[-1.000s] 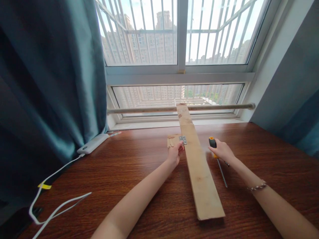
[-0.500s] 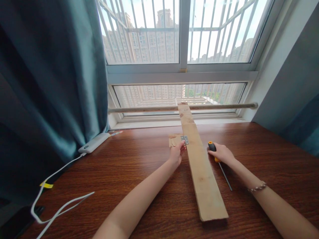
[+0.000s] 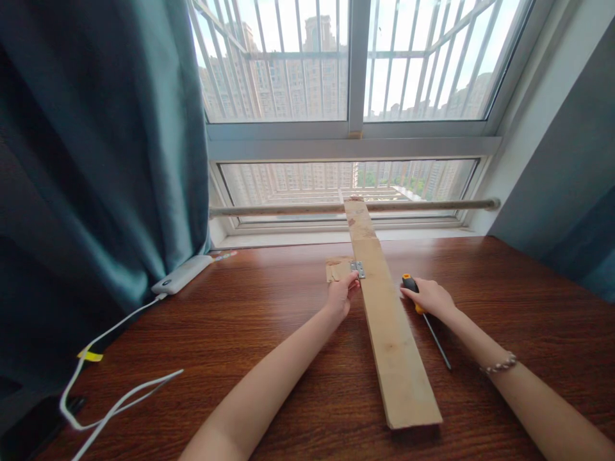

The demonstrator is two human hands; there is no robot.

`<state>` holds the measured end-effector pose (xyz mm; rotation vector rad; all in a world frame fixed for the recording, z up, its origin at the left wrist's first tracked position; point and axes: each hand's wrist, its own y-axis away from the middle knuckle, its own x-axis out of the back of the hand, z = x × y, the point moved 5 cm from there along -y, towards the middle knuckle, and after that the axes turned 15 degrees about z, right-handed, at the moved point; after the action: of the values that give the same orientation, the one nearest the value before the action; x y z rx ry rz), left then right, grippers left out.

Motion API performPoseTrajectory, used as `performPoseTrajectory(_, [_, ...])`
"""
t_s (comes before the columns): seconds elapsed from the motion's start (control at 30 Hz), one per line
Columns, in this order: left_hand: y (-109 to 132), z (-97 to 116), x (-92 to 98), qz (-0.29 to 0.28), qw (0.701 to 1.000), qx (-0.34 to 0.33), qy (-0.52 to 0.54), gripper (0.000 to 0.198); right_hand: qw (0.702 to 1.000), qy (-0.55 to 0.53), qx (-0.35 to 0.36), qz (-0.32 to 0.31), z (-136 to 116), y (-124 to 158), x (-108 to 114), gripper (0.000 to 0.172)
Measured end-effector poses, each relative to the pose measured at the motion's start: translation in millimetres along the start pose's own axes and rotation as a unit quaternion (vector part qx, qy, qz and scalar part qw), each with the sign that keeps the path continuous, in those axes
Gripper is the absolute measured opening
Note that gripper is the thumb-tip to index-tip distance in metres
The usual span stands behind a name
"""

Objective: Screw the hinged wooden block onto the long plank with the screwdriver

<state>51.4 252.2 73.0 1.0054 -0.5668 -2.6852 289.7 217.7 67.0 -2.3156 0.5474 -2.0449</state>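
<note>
A long pale wooden plank (image 3: 394, 346) lies lengthwise in front of me, its far end reaching the window rail. Against its left edge sits a small metal hinge (image 3: 358, 269), overlapping the plank and a short wood piece (image 3: 337, 270) beside it. The thumb and fingers of my left hand (image 3: 342, 297) pinch the near edge of the hinge; some fingertips are hidden. Right of the plank, my right hand (image 3: 433, 298) is closed around the black and yellow handle of a screwdriver (image 3: 410, 283). Its metal shaft points back toward me, over the tabletop.
The brown wooden tabletop (image 3: 230, 320) runs up to the window sill. A metal rail (image 3: 288, 209) crosses before the window. On the left are a dark curtain (image 3: 144, 128), a white power strip or power bank (image 3: 182, 274) and a white cable (image 3: 115, 410).
Both hands keep their places and holds. The whole view has shifted very slightly.
</note>
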Motion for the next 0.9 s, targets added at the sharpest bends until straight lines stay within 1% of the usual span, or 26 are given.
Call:
performPoseTrajectory(0.2, [0,1,0.2,-0.01,1.0,-0.004,-0.003,0.016,1.0,0.016,-0.005,-0.015,-2,2,7,0.049])
performPoseTrajectory(0.4, [-2,1,1.0,-0.007,1.0,-0.004,-0.008,0.015,0.999,0.029,-0.008,-0.03,0,-1,5,0.052])
performPoseTrajectory(0.5, [-5,0,2.0,0.0,1.0,-0.009,-0.006,0.017,1.0,0.017,-0.003,-0.024,4,-4,5,0.052])
performPoseTrajectory(0.57, [-6,0,2.4,0.002,1.0,-0.012,-0.003,0.018,1.0,-0.017,-0.01,-0.024,10,-8,6,0.05])
performPoseTrajectory(0.63, [-7,0,2.3,0.0,1.0,-0.014,-0.001,0.019,0.996,-0.067,-0.036,-0.039,21,-13,7,0.045])
performPoseTrajectory(0.7, [-6,0,2.4,-0.001,1.0,-0.014,0.002,0.019,0.991,-0.102,-0.064,-0.059,34,-19,9,0.034])
performPoseTrajectory(0.8, [-6,0,2.8,-0.002,1.0,-0.01,0.007,0.017,0.987,-0.105,-0.08,-0.093,53,-24,9,0.012])
performPoseTrajectory(0.83, [-6,0,2.8,-0.004,1.0,-0.009,0.008,0.016,0.985,-0.103,-0.082,-0.108,58,-25,8,0.008])
performPoseTrajectory(0.9, [-6,0,2.9,-0.007,1.0,-0.007,0.006,0.016,0.981,-0.102,-0.087,-0.137,66,-23,6,0.007])
